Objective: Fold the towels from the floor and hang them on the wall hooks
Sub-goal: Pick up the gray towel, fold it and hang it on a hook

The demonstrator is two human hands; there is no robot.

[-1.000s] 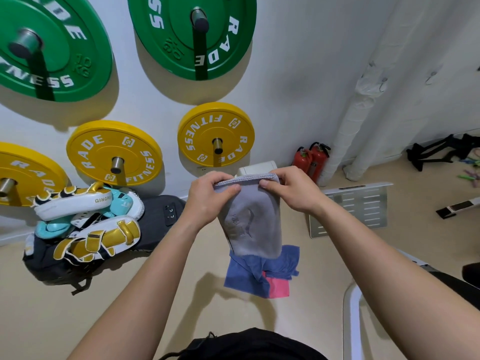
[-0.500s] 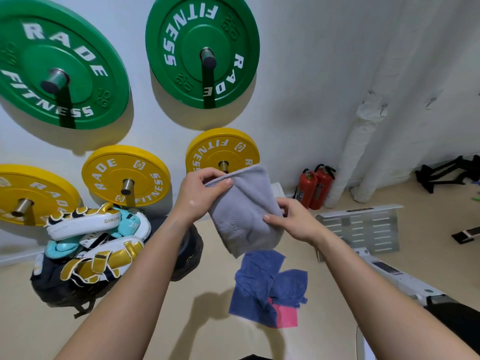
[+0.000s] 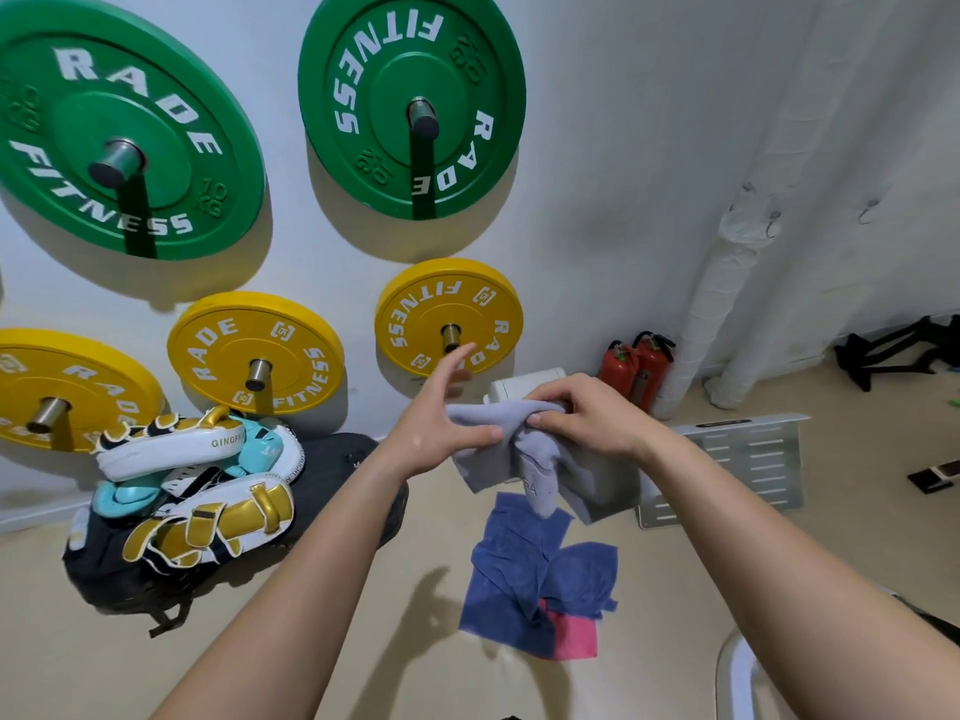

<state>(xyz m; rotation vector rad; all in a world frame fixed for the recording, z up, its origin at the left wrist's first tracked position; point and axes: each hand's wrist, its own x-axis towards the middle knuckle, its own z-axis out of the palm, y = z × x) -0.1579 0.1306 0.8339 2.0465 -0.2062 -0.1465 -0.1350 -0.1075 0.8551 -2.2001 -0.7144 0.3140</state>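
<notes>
A grey towel (image 3: pixel 524 459) hangs bunched in the air in front of me. My right hand (image 3: pixel 587 413) grips its top fold from above. My left hand (image 3: pixel 441 413) touches the towel's left edge with the thumb under the cloth and the fingers spread, pointing up toward the wall. Below, on the beige floor, lie a crumpled blue towel (image 3: pixel 535 569) and a pink towel (image 3: pixel 574 636) partly under it. No wall hooks are visible; only steel pegs carrying weight plates show on the wall.
Green plates (image 3: pixel 415 101) and yellow plates (image 3: pixel 449 317) hang on the white wall. Boxing pads (image 3: pixel 192 485) sit on a black bag at left. Two red extinguishers (image 3: pixel 639 366), a wrapped white pipe (image 3: pixel 711 304) and a metal plate (image 3: pixel 737 465) stand at right.
My right hand moved from the towel's lower edge up to its top fold. My left hand loosened and spread its fingers. The towel went from flat and draped to bunched.
</notes>
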